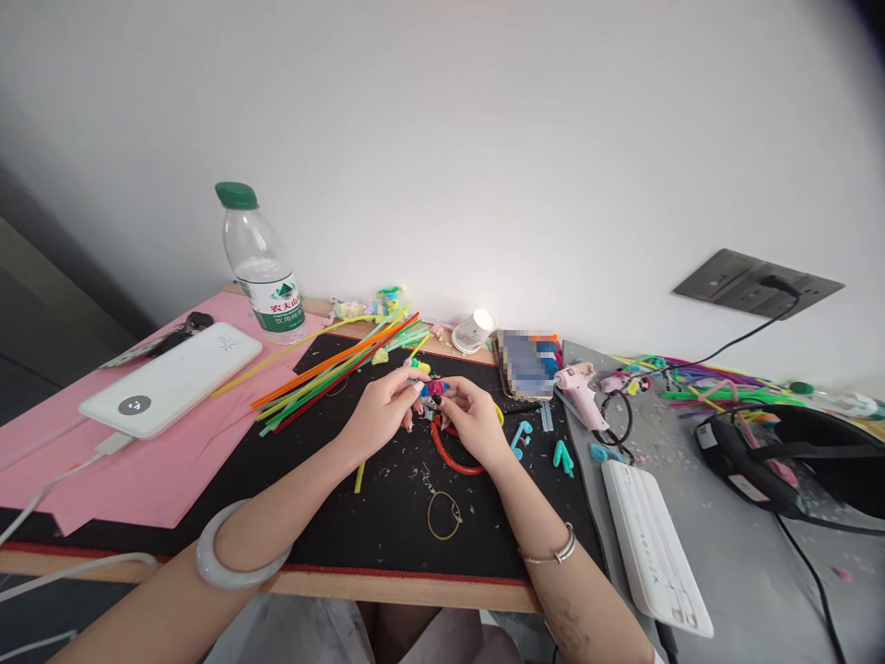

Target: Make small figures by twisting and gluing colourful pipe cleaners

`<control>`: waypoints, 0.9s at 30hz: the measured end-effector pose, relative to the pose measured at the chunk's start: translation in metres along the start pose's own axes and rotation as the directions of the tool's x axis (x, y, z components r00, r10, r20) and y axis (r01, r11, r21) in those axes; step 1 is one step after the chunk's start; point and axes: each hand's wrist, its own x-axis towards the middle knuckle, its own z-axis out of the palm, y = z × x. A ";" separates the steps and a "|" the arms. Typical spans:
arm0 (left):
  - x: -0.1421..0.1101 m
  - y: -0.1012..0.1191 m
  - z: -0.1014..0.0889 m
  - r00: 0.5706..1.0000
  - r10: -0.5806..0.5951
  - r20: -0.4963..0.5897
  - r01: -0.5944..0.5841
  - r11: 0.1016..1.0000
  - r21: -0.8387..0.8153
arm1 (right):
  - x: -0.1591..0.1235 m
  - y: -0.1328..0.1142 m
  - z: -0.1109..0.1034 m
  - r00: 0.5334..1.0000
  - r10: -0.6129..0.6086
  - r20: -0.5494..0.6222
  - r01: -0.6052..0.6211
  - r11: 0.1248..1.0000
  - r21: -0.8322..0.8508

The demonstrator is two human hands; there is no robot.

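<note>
Above the middle of the black mat, my left hand [388, 403] and my right hand [474, 417] meet with fingertips pinched. Between them is a small coil of fuzzy pipe cleaner [437, 388], pink and blue, with yellow-green near the left fingers. Part of this piece is hidden by the fingers. Beneath my right hand a red-orange curved thing [456, 461] lies on the mat, partly covered, so its kind does not show. Left of the hands lies a bundle of orange, yellow, green and red pipe cleaners [332, 373].
A water bottle [266, 267] and a white power bank [172, 380] stand on pink paper [159, 470]. Rightward are a paper cup [474, 330], a phone [525, 364], a pink glue gun [582, 395], blue pipe-cleaner bits [562, 457], another power bank [656, 544] and a black headset [788, 461].
</note>
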 end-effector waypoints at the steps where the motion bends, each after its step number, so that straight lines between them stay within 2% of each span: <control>1: 0.000 0.000 0.000 1.000 -0.003 0.000 0.003 1.000 0.002 | 0.000 0.000 0.000 1.000 0.001 -0.001 -0.001 1.000 -0.001; 27: -0.001 0.000 -0.001 1.000 -0.011 0.004 0.011 1.000 0.004 | 0.000 0.001 0.000 1.000 0.000 0.004 0.000 1.000 0.006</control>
